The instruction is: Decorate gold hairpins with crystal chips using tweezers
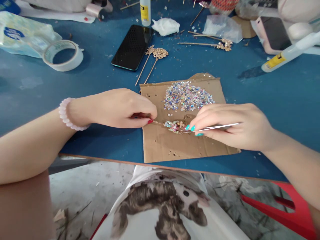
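My left hand (pixel 122 108) is closed round the thin metal stem of a hairpin (pixel 172 125), whose flat ornamental head carries coloured stones. That head is over a piece of brown cardboard (pixel 160 148). In my right hand (pixel 232 125) is a pair of slim metal tweezers (pixel 212 127), pinched between thumb and fingers. Their tips reach the right part of the hairpin's head; whether a stone sits between them is too small to tell. A heap of small glittering rhinestones (pixel 187 96) lies on the cardboard just beyond my hands.
Behind the cardboard are a black phone (pixel 132 47) and bare gold hairpins (pixel 160 53). A roll of tape (pixel 63 56) and a tissue pack (pixel 25 35) lie at left. Glue bottles (pixel 145 13) stand at the back and lean at right (pixel 287 55). The table's edge (pixel 105 160) runs before me.
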`<state>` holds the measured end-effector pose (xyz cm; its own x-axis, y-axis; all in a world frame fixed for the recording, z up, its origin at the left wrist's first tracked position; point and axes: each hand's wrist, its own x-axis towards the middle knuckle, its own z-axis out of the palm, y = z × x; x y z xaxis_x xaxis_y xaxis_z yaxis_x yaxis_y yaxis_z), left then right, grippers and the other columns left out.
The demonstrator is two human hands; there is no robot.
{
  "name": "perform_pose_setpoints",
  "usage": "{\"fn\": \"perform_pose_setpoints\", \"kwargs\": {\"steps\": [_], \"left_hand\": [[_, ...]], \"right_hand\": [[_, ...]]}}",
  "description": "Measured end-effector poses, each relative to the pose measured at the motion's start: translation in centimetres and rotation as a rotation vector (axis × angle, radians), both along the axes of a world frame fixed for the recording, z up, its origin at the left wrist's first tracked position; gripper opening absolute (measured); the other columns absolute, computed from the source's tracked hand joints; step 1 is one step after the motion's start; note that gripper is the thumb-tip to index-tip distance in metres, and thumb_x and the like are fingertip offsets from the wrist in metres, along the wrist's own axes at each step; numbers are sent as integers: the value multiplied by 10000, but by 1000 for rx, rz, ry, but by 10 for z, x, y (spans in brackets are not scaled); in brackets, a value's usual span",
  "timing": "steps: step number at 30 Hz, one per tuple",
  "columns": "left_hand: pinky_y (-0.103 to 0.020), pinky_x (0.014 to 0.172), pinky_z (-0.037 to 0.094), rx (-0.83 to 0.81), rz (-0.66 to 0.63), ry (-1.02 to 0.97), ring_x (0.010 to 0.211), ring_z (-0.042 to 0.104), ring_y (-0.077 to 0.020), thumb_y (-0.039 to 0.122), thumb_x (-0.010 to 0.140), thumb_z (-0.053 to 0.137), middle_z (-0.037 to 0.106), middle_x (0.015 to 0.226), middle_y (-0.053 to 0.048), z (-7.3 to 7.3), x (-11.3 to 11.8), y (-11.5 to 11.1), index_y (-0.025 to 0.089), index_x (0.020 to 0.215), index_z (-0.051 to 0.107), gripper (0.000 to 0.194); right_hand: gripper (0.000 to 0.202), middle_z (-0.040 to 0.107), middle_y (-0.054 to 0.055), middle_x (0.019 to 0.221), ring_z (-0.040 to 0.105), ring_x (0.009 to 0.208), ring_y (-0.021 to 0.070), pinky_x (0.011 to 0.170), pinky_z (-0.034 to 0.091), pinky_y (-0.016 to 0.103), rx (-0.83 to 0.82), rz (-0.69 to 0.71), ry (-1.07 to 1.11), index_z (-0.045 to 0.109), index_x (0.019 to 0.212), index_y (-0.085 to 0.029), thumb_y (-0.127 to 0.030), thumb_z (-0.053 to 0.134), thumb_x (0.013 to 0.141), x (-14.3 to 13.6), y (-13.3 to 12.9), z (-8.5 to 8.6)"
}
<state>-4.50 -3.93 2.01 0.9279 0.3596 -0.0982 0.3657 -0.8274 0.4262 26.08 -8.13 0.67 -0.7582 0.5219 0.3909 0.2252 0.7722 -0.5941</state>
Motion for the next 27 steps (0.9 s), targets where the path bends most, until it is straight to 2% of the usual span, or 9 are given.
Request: {"fn": "perform_pose_setpoints", "kwargs": {"steps": [11,15,16,19,23,27], "left_hand": [[-232,691,370,15,7,137,717,502,-93,159,1024,357,609,856,20,14,5,-6,210,978,596,248],[-246,675,379,19,3,80,700,519,-101,184,1010,417,619,842,20,8,3,-4,214,961,600,191],[-251,633,369,26,-13,7,651,504,-101,218,1000,448,608,793,26,6,2,-3,217,924,598,168],[-262,617,369,16,-14,-9,636,513,-115,233,991,463,619,785,15,0,1,0,223,916,597,154],[-269,617,367,-3,2,-2,632,523,-131,233,987,460,631,781,-3,-1,1,0,228,908,606,167],[-261,619,364,3,1,-6,635,524,-125,231,985,461,629,783,2,0,0,-1,226,910,607,164]], "right_hand": [[111,776,-17,863,735,781,127,724,588,267,15,-18,-10,701,902,-244,-146,652,918,0,0,1],[106,772,-19,859,732,779,123,727,586,264,25,-14,-9,693,901,-244,-148,651,923,1,0,1],[108,772,-20,858,733,779,123,725,586,265,24,-13,-10,693,900,-246,-150,651,924,1,0,1],[112,774,-22,861,735,781,125,724,586,268,19,-14,-9,697,899,-249,-150,651,922,0,0,2],[122,777,-26,859,739,776,130,722,588,269,-9,-16,8,709,898,-252,-140,662,909,-2,-2,3],[130,786,-37,891,757,816,153,746,588,287,-28,-148,62,729,889,-279,-152,699,881,3,1,-1]]}}
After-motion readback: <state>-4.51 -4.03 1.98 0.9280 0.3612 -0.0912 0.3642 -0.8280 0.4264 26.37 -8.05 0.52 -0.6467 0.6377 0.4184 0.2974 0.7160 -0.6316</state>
